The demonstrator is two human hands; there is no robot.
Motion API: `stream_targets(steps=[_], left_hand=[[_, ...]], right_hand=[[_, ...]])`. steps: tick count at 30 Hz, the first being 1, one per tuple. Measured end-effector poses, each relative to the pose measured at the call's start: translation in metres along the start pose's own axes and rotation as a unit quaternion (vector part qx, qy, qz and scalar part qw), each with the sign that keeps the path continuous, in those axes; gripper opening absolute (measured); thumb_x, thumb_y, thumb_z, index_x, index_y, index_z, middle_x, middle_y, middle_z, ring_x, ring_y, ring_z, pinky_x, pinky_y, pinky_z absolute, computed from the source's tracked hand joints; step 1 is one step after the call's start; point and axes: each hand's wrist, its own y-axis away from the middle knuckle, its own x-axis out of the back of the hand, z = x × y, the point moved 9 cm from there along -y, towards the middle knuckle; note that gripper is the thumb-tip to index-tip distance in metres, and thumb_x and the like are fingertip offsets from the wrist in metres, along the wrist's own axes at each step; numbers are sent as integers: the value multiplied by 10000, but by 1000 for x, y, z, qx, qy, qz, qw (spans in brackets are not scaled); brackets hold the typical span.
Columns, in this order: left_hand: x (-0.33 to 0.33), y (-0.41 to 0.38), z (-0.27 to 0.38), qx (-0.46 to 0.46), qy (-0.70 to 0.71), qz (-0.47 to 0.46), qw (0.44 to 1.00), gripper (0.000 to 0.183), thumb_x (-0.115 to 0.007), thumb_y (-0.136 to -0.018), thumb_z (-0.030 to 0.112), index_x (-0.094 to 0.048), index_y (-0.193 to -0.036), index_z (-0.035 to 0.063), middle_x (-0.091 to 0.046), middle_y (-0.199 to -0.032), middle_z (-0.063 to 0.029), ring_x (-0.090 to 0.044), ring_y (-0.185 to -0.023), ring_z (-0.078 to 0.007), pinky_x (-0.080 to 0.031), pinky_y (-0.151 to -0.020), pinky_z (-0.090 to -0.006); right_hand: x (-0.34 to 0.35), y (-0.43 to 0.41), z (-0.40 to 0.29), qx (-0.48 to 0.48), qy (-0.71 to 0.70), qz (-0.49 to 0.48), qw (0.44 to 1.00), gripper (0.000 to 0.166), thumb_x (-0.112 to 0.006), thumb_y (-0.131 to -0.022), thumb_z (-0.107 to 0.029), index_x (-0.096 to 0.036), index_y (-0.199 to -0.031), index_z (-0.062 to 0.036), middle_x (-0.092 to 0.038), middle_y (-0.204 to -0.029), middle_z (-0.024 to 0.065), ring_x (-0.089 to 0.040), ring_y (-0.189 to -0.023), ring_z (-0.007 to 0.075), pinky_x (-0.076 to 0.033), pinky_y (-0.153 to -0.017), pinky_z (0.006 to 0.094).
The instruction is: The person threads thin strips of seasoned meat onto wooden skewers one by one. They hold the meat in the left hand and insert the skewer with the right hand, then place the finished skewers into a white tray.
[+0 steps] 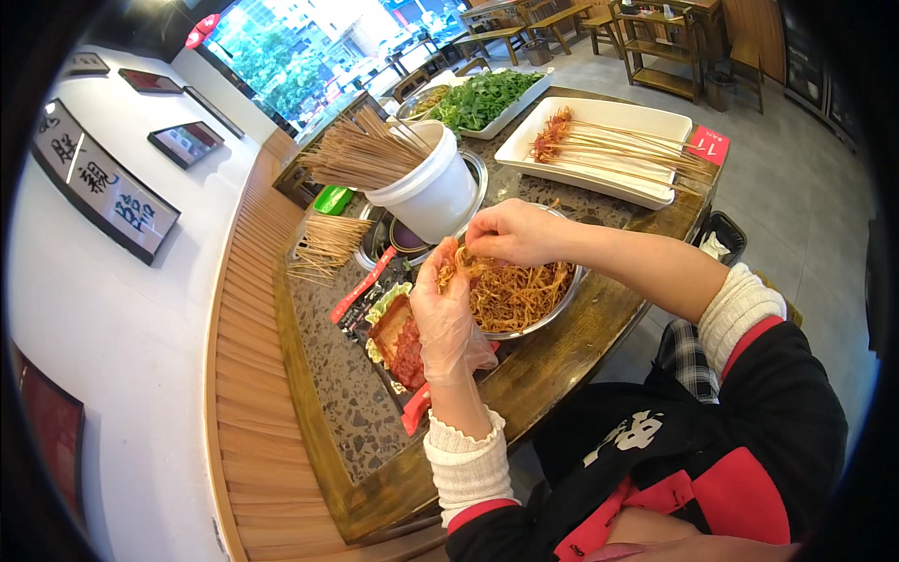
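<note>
My left hand [446, 309], in a clear plastic glove, is closed around a small bunch of reddish-brown shredded food strands [460, 263]. The fingertips of my right hand [516, 235] pinch at the same bunch from the right. Both hands are above the near-left part of a metal bowl [562, 309] heaped with the same shreds [523, 295]. Left of my left hand, red chopped food [407, 355] lies in a brown tray [388, 327] with a pale green, leaf-like edge. Loaded skewers [604, 144] rest in a white rectangular tray [597, 190] beyond my right arm.
A white bucket [439, 186] holds many wooden sticks [369, 151]. More sticks [330, 242] lie at the table's left. Leafy greens [484, 98] fill a tray at the back. A wooden bench seat [267, 393] runs along the left wall; a black bin [723, 235] stands at right.
</note>
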Motion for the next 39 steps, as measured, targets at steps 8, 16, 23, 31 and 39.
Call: stream_targets(steps=[8,16,23,31,39], left_hand=[[-2,3,2,12,109,0,994,445,-505,-848,-57,-387,-1277,-43,-530,-1084,-99,-559,-942,-156,-478,-797,-255],[0,6,12,-18,50,20,998,457,-513,-831,-67,-393,-1271,-52,-547,-1100,-110,-542,-969,-142,-460,-807,-238],[-1,7,19,-68,-55,29,996,483,-493,-797,-99,-401,-1269,-54,-524,-1185,-135,-518,-1059,-162,-430,-876,-256],[-13,12,29,-59,-76,35,995,490,-497,-782,-79,-418,-1264,-53,-526,-1203,-146,-540,-1047,-181,-421,-897,-264],[-10,12,33,-30,-162,27,986,467,-462,-791,-102,-411,-1255,-78,-540,-1148,-116,-537,-980,-135,-424,-869,-237]], right_hand=[[9,1,25,-112,-220,-37,968,122,-546,-885,-129,-597,-876,-19,-589,-704,23,-553,-576,83,-465,-527,204],[5,2,19,-118,-313,-47,941,106,-557,-870,-110,-601,-895,-17,-604,-723,32,-570,-591,86,-467,-533,200],[12,6,-30,171,131,76,974,158,-597,-796,-159,-642,-878,-31,-638,-790,136,-626,-729,256,-494,-672,362],[-15,7,-40,135,425,7,895,187,-605,-726,-241,-627,-790,-67,-620,-737,99,-611,-702,285,-496,-629,403],[4,6,-10,4,-10,17,1000,104,-586,-724,-129,-592,-746,-27,-553,-605,15,-533,-561,130,-430,-504,288]])
